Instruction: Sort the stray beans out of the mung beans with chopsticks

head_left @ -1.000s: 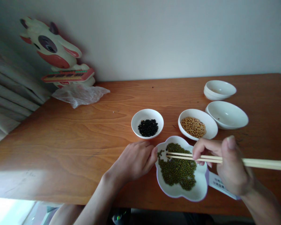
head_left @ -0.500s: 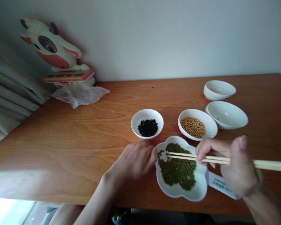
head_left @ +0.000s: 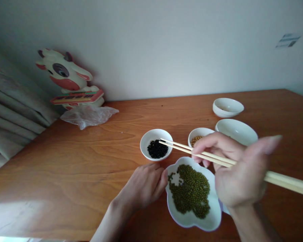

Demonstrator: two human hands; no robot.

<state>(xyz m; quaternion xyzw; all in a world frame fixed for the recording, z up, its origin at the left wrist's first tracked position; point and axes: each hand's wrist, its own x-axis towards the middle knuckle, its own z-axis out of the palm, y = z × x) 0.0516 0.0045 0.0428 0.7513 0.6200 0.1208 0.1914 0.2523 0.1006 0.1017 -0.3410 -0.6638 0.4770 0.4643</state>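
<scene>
My right hand (head_left: 236, 169) grips a pair of wooden chopsticks (head_left: 181, 147), raised above the table, with their tips over the small white bowl of black beans (head_left: 156, 144). Nothing can be made out between the tips. My left hand (head_left: 145, 185) rests curled on the table, its fingertips touching the left rim of the flower-shaped white dish (head_left: 209, 222) that holds green mung beans (head_left: 192, 191). A white bowl of yellow soybeans (head_left: 197, 136) sits behind, partly hidden by my right hand.
Two empty white bowls, a larger one (head_left: 236, 131) and a smaller one (head_left: 228, 107), stand at the back right. A cartoon cow toy (head_left: 68, 80) and a crumpled clear plastic bag (head_left: 88, 114) sit at the back left by the wall. Curtains hang at the left.
My right hand has lifted the chopsticks from the green bean dish up and left over the black bean bowl. The view has tilted upward. My left hand has stayed by the dish.
</scene>
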